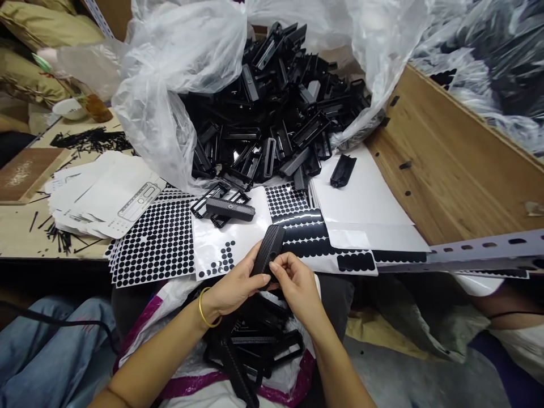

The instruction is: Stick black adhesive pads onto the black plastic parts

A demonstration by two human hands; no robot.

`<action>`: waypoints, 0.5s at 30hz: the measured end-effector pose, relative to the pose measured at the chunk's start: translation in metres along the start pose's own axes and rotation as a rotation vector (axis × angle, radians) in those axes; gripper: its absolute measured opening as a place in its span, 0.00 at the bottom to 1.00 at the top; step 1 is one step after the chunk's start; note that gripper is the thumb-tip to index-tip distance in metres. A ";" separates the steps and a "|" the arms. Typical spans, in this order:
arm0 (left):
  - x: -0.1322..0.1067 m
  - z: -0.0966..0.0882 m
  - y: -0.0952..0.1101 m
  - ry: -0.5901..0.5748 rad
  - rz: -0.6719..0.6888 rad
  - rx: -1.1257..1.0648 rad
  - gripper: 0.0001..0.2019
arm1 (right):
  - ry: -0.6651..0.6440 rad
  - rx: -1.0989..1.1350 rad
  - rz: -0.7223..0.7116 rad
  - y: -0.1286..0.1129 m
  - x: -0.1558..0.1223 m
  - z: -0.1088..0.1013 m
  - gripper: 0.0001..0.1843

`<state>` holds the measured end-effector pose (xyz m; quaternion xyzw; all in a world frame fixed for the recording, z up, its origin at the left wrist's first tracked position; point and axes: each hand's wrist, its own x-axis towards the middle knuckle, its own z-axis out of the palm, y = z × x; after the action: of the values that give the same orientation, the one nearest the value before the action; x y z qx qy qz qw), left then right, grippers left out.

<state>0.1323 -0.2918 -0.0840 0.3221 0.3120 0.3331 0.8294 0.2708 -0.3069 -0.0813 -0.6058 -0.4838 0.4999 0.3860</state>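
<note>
My left hand (238, 283) grips a long black plastic casing (268, 246) with a carbon-fibre-like pattern, its upper end tilted away from me. Against the casing's lower part, my right hand (295, 283) has thumb and forefinger pinched together; whatever may be between those fingertips is hidden. Just beyond lie a patterned casing (232, 209) and open black frames on a white sheet (255, 249) with a few black dot stickers left on it. Full sheets of round black stickers (157, 243) spread to the left. Below my hands, a bag on my lap holds more black casings (259, 340).
A large clear plastic bag (157, 124) spills a heap of black casings (276, 113) at the back. White printed cards (106, 192) and thin black sticks (93, 139) lie left. A wooden board (459, 170) walls the right side. One casing (343, 170) rests on white paper (369, 209).
</note>
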 end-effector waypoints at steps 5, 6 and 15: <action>0.002 0.005 -0.003 0.048 0.012 -0.001 0.35 | 0.071 -0.192 -0.083 -0.001 -0.004 0.008 0.09; 0.000 0.004 -0.003 0.048 0.026 0.015 0.34 | 0.089 -0.227 -0.101 -0.001 -0.005 0.008 0.08; -0.018 -0.038 0.038 -0.092 0.156 0.827 0.27 | 0.377 -0.125 -0.219 0.001 0.004 -0.027 0.06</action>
<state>0.0807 -0.2709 -0.0732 0.6650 0.3567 0.2271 0.6156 0.2980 -0.3028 -0.0776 -0.6550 -0.4963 0.3020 0.4832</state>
